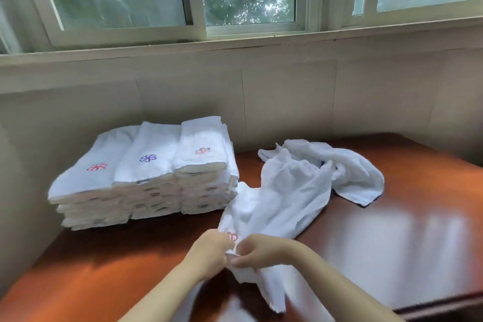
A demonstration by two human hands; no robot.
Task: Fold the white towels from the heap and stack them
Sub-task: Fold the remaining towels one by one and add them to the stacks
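In front of the stacks (156, 172), the left hand (210, 248) and right hand (257, 251) meet, the fingers of both curled tight and pinching one hem of a towel (277, 198). The pinched edge is hidden under the knuckles, and we see only part of a red stitched flower (232, 236) there. The frame's bottom cuts off both forearms.

The towel trails from the hands up past the stacks' right side, limp and creased, soft white terry. Its near end droops out of clear view.

Right of the stacks lies the heap (350, 165), crumpled, with dark bits at its edge that we cannot make out.

The stacks are three flat piles of folded terry, side by side. Their left side is blurred, so we cannot count the layers.

All of it rests on a glossy reddish wood table (392, 243).
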